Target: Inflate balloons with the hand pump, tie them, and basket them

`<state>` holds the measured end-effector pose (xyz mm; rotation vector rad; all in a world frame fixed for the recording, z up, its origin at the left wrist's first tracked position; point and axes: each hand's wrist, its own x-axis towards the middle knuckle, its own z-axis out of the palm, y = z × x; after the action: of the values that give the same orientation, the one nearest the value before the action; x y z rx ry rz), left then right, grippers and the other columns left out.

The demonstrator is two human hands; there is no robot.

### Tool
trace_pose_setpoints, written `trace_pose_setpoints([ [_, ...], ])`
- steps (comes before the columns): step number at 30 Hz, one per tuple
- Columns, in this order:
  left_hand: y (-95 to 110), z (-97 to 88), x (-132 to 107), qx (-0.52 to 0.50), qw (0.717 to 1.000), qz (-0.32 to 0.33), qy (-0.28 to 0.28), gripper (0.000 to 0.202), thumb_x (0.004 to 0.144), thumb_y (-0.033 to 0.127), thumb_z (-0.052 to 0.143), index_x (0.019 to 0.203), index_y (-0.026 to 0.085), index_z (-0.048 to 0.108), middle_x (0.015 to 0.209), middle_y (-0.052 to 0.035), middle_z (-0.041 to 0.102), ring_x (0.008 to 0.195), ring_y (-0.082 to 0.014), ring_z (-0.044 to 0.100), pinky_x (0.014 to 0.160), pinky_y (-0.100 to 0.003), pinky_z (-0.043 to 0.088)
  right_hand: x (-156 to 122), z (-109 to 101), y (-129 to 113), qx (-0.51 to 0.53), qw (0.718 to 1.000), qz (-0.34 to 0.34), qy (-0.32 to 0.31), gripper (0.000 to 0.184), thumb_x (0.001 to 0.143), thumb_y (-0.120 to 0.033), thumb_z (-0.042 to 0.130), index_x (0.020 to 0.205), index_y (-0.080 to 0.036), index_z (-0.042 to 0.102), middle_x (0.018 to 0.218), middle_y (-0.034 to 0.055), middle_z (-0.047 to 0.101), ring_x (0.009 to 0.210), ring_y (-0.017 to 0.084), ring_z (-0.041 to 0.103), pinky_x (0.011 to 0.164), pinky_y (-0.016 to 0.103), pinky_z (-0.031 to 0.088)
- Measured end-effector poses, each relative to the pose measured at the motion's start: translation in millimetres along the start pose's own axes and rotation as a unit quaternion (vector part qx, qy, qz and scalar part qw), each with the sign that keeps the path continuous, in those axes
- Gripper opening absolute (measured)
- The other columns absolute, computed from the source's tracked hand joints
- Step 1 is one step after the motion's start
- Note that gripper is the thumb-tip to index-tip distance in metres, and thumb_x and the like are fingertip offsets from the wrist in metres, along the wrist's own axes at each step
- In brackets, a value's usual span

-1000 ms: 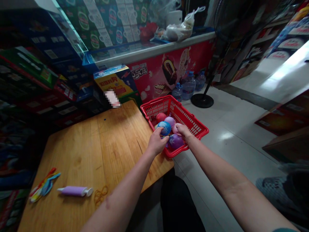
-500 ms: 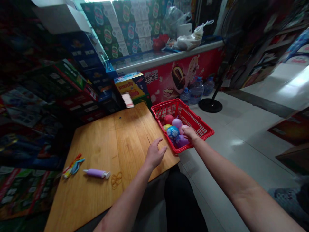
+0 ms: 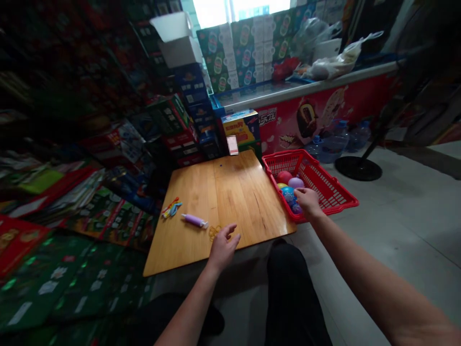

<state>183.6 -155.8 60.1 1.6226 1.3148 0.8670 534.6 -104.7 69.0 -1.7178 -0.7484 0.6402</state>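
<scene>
My right hand (image 3: 308, 201) is over the near side of a red plastic basket (image 3: 345, 194), its fingers drawn together in front of a blue balloon (image 3: 287, 193) with white snowflakes. Whether anything is between those fingers is hidden. Red (image 3: 284, 177), yellow and purple balloons (image 3: 296, 182) lie beside the blue one in the basket. My left hand (image 3: 224, 244) hovers by the table's front edge, open and holding nothing, close to some yellow rubber bands (image 3: 215, 232). A purple hand pump (image 3: 194, 220) lies further left, then a bunch of uninflated balloons (image 3: 172, 208).
The wooden table (image 3: 241, 192) has the basket against its right side. At its back edge stands a yellow-blue box (image 3: 241, 126) with a pixelated patch in front. Stacked cartons (image 3: 190, 91) line the left. Water bottles (image 3: 334, 142) and a fan base (image 3: 358, 168) stand right.
The view has swung left, showing more cartons. My left hand has moved away from the basket toward the rubber bands. My right hand has drawn back from the pink balloon, fingers still together.
</scene>
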Motion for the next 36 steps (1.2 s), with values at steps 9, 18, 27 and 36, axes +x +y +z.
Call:
trace_pose_setpoints([
  [9,-32,-79.5,-13,-0.031,0.994,-0.015,0.103,0.036,0.081,0.038,0.068,0.108,0.016,0.070,0.108,-0.0129,0.072,0.102,-0.0241,0.068,0.089,-0.036,0.053,-78,87,-24,0.014,0.992,-0.067,-0.101,0.042,0.073,-0.039,0.062,0.102,-0.010,0.071,0.092,0.0128,0.072,0.083,0.023,0.066,0.074,0.033,0.050],
  [18,-110,-194.8,73,0.069,0.953,-0.066,0.287,0.032,0.079,0.041,0.063,0.094,0.015,0.073,0.086,-0.0098,0.074,0.080,-0.0235,0.069,0.076,-0.033,0.052,-124,238,-35,0.005,0.959,-0.087,-0.271,0.029,0.081,-0.034,0.059,0.098,-0.015,0.072,0.096,0.0095,0.073,0.088,0.021,0.067,0.081,0.034,0.050],
  [27,-187,-255.8,141,0.211,0.897,-0.108,0.373,0.028,0.078,0.043,0.062,0.085,0.017,0.072,0.082,-0.0096,0.072,0.077,-0.0255,0.066,0.073,-0.034,0.048,-116,321,-12,-0.036,0.945,-0.066,-0.319,0.023,0.084,-0.033,0.058,0.095,-0.018,0.071,0.093,0.0073,0.073,0.086,0.021,0.066,0.080,0.033,0.049],
  [36,-206,-263.2,169,0.391,0.857,-0.072,0.328,0.021,0.084,0.035,0.054,0.082,0.021,0.069,0.086,-0.0106,0.067,0.082,-0.0274,0.061,0.078,-0.038,0.046,-118,341,-15,-0.052,0.928,-0.049,-0.366,0.021,0.086,-0.033,0.057,0.094,-0.018,0.070,0.088,0.0050,0.071,0.080,0.020,0.064,0.074,0.033,0.048],
])
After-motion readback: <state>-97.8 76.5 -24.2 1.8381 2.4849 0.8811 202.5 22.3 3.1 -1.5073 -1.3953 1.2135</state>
